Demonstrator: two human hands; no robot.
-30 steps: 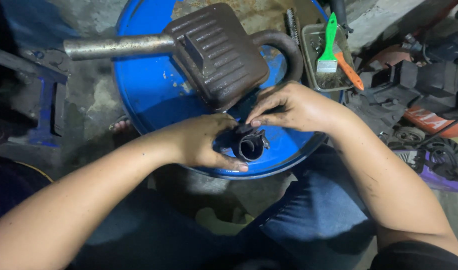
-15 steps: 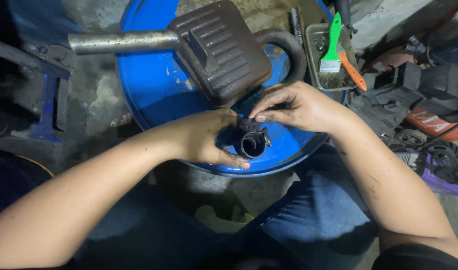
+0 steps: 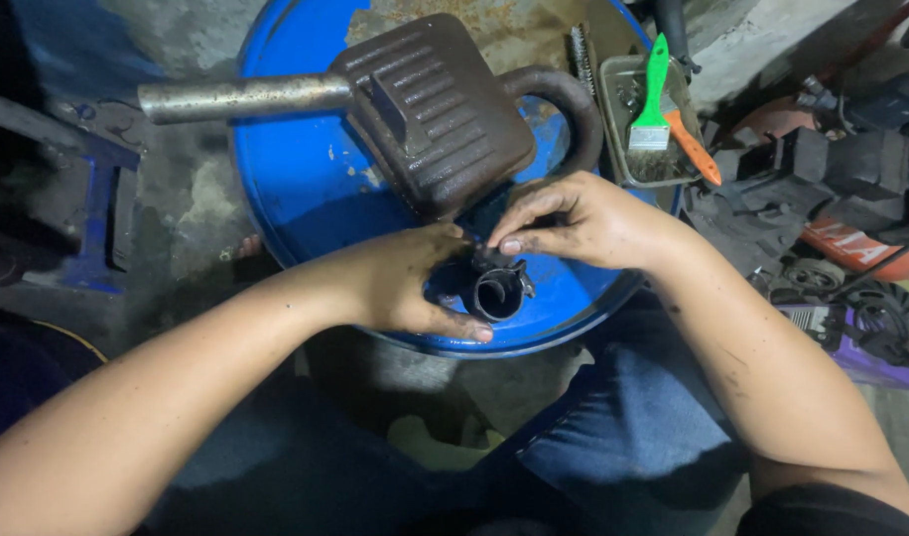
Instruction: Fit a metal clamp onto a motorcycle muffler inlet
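The left hand (image 3: pixel 405 288) is wrapped around a short black rubber hose (image 3: pixel 494 293), whose open round end faces up toward the camera, and it holds the hose just above the near edge of a blue drum lid (image 3: pixel 296 199) that serves as the surface. The right hand (image 3: pixel 584 218) comes from the other side; its thumb and first fingers (image 3: pixel 509 243) are pressed together on a small metal clamp (image 3: pixel 519 273) that sits around the top of the hose, so this hand is pinching the clamp and not spread. I judge that the step in hand is the fitting or adjusting of this clamp on the hose end, with the left hand keeping the hose steady. The next move probably needs a firm grip from the left hand, so the hose does not turn, and a fine, careful action from the right fingertips, because the clamp is small and both hands look greasy. Behind the hands, a dark ribbed muffler (image 3: pixel 440 109) with a grey straight pipe (image 3: pixel 241 97) and a curved pipe lies on the drum lid. At the right of it there is a tray (image 3: pixel 623 84) with a green-handled brush (image 3: pixel 653 99) and an orange-handled tool (image 3: pixel 695 149).
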